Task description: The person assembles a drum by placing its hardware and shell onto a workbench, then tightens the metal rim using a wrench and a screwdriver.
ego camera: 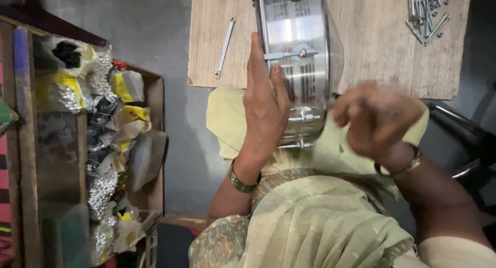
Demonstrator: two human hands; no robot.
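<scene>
A shiny metal drum shell (297,46) with tension rods and lugs lies on its side, half on a wooden board (372,46), half over my lap. My left hand (264,105) presses flat against the shell's left side, fingers pointing up, thumb by a lug. My right hand (376,118) is blurred at the drum's lower right edge, fingers curled; whether it holds a small part or tool I cannot tell. Both wrists wear bangles.
A flat metal spanner (225,47) lies on the board's left part. Several bolts and rods (426,12) are piled at its top right. At the left stands a wooden crate (150,144) stuffed with bags of small metal hardware. A dark chair frame (465,139) is at the right.
</scene>
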